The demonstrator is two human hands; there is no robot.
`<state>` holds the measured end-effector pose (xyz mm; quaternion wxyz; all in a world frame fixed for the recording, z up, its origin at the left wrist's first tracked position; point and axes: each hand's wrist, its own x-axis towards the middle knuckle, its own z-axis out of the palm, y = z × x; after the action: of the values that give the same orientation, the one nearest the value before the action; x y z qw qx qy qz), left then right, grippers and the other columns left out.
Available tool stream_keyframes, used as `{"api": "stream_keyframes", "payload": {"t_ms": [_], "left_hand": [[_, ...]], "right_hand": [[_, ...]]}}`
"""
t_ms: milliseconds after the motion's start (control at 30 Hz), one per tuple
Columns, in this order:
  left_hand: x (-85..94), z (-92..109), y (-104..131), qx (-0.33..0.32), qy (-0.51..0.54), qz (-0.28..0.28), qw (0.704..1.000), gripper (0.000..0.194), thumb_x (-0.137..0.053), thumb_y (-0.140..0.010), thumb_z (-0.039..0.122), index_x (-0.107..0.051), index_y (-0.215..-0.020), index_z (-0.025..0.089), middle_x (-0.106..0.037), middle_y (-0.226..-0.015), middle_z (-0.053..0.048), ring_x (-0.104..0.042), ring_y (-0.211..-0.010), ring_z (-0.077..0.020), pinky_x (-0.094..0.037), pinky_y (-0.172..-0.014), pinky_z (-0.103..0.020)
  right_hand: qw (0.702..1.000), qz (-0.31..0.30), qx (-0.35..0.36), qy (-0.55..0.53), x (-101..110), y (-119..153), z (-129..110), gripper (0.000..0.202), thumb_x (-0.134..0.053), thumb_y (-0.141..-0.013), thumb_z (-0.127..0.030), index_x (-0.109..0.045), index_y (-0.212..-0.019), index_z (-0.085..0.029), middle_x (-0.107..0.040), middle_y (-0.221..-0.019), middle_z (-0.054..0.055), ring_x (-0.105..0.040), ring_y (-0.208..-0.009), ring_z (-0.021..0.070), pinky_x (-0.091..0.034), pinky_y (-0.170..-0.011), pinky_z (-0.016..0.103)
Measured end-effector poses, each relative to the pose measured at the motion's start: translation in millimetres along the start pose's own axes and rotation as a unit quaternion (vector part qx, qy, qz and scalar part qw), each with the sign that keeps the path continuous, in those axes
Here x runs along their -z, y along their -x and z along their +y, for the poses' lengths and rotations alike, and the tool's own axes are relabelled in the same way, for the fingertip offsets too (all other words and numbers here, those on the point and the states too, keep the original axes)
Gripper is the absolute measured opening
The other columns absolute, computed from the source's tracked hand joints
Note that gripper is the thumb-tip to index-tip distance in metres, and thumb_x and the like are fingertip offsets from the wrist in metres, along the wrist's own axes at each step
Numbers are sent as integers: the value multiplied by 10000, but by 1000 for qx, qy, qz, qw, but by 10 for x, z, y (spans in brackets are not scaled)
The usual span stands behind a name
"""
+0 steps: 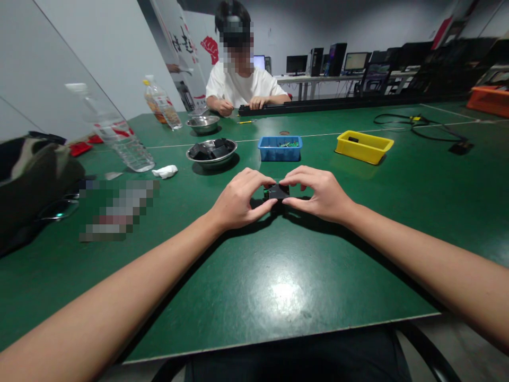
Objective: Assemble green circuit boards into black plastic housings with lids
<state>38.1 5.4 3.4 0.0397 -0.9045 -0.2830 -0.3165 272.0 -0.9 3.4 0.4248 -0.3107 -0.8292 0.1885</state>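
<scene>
Small black rectangular case (280,191), green part (266,193) exposed at left end: pinched between thumb and fingers of both left hand (240,197) and right hand (321,195), over the green table (222,297). Blue plastic bin (280,155): placed beyond the hands, green pieces (292,144) contained. Metal bowl (212,162): set to its left, loaded with black parts (218,150). Yellow bin (360,153): set to its right.

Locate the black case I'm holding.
The black case is just right of the head view's centre, held between the left hand and right hand, nearer than the blue bin.
</scene>
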Motion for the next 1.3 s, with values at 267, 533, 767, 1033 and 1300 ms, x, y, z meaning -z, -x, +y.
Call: {"api": "stream_keyframes", "payload": {"t_ms": [267, 533, 767, 1033, 1300], "left_hand": [[-16, -13, 3, 39, 28, -12, 999, 347, -637, -903, 386, -613, -1164, 159, -710, -1070, -106, -642, -995, -251, -503, -915, -400], [-22, -193, 50, 69, 67, -87, 992, 320, -651, -877, 408, -613, -1093, 174, -712, -1079, -92, -659, -991, -243, -517, -916, -393], [-35, -166, 37, 92, 79, -93, 988, 283, -653, -861, 408, -658, -1029, 180, -736, -1007, -83, -680, -909, -232, -528, -847, -372], [-94, -116, -2, 299, 290, -7, 909, 321, -776, -730, 437, -685, -865, 160, -715, -805, -42, -656, -714, -171, -554, -726, -321], [-36, -300, -39, 496, 500, 39, 709, 231, -687, -806, 397, -670, -813, 166, -684, -752, -91, -685, -691, -194, -602, -588, -309]], "right_hand": [[999, 6, -21, -27, -24, 14, 21, 115, -774, -798, -283, -785, -904, -242, -766, -962, 53, -662, -886, 219, -526, -807, 355], [838, 107, -339, -414, -61, -47, 219, 159, -825, -719, -249, -714, -810, -182, -724, -772, 31, -654, -689, 138, -519, -600, 241], [717, 129, -460, -508, -7, -91, 179, 124, -620, -913, -183, -708, -838, -137, -731, -789, 81, -670, -691, 113, -555, -629, 181], [713, 126, -459, -516, 0, -99, 171, 116, -604, -917, -182, -699, -858, -152, -729, -785, 79, -670, -697, 135, -582, -648, 210], [725, 152, -444, -504, 1, -101, 179, 114, -610, -911, -178, -689, -832, -158, -719, -766, 72, -662, -677, 129, -562, -601, 200]]}}
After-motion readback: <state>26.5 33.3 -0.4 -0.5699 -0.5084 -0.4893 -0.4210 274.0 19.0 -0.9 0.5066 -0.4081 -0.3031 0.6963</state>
